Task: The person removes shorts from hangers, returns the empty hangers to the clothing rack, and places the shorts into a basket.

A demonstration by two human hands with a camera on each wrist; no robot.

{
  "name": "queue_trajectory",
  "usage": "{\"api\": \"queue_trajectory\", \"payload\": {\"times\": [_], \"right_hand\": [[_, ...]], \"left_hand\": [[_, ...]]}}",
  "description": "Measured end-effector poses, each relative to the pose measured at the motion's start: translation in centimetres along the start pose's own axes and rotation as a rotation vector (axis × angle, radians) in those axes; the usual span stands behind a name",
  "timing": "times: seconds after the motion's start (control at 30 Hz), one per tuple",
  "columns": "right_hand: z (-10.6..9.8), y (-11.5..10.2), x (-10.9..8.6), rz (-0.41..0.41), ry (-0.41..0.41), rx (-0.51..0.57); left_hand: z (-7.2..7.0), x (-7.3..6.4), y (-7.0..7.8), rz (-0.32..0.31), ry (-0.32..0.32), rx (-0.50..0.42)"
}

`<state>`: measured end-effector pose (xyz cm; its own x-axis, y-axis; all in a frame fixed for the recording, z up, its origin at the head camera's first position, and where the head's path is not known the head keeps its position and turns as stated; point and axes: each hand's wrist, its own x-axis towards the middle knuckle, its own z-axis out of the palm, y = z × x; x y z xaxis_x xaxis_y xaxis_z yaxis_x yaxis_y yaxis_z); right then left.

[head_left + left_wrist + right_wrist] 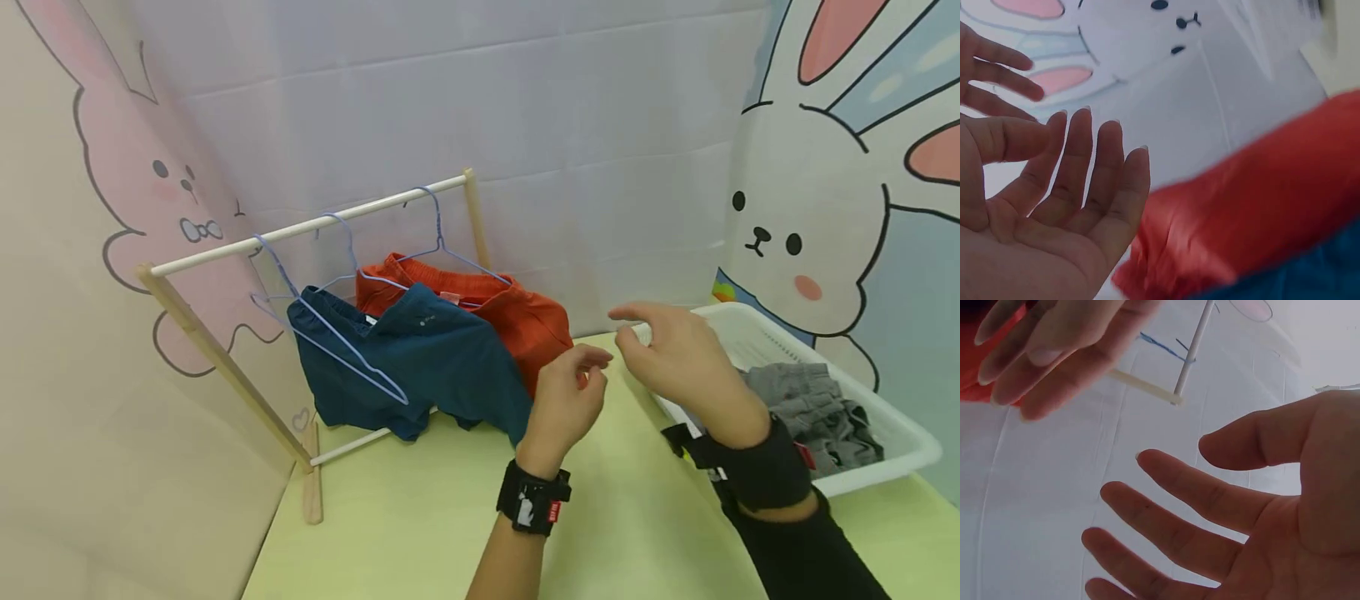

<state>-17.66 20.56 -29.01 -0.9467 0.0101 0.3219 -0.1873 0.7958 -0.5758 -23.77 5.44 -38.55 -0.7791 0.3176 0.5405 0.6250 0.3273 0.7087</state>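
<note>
Left hand (564, 402) and right hand (675, 354), empty, hovered loosely spread; left of them, hangers (438, 223) hooked over a rail (300, 228) supported garments (442, 354).

The pale green table (420, 517) carries a clothes rack (296, 228) and a white basket (885, 469)

We can count three light-blue wire hangers (439, 242), one dark teal cloth garment (442, 342), one orange-red cloth garment (532, 325), one white plastic basket (870, 475), one pale wooden rack (382, 203), two black wristbands (534, 498) and two bare hands (566, 400).
</note>
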Motion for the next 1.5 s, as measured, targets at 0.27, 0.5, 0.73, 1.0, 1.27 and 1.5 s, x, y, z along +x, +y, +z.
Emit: {"api": "queue_trajectory", "payload": {"times": [0.27,0.5,0.73,1.0,1.27,1.5], "right_hand": [[3.8,-4.5,4.6,-0.217,-0.121,0.000],[7.4,-8.2,8.3,-0.330,-0.215,-0.002],[11.6,-10.3,10.4,-0.339,-0.229,-0.006],[13.8,-11.2,11.4,-0.321,-0.272,-0.013],[15.5,-11.4,11.7,-0.303,-0.303,-0.024],[17.0,-11.6,11.6,-0.372,-0.262,0.053]], "left_hand": [[-5.2,-3.6,-1.5,-0.176,0.261,0.018],[-4.6,-4.8,-4.2,-0.431,0.398,0.182],[-1.6,-3.7,-6.5,-0.715,0.333,0.267],[-0.3,-2.6,-8.2,-0.697,0.500,0.140],[-0.3,-2.2,-9.9,-0.566,0.738,0.084],[-1.0,-2.3,-11.3,-0.466,0.813,0.054]]}}
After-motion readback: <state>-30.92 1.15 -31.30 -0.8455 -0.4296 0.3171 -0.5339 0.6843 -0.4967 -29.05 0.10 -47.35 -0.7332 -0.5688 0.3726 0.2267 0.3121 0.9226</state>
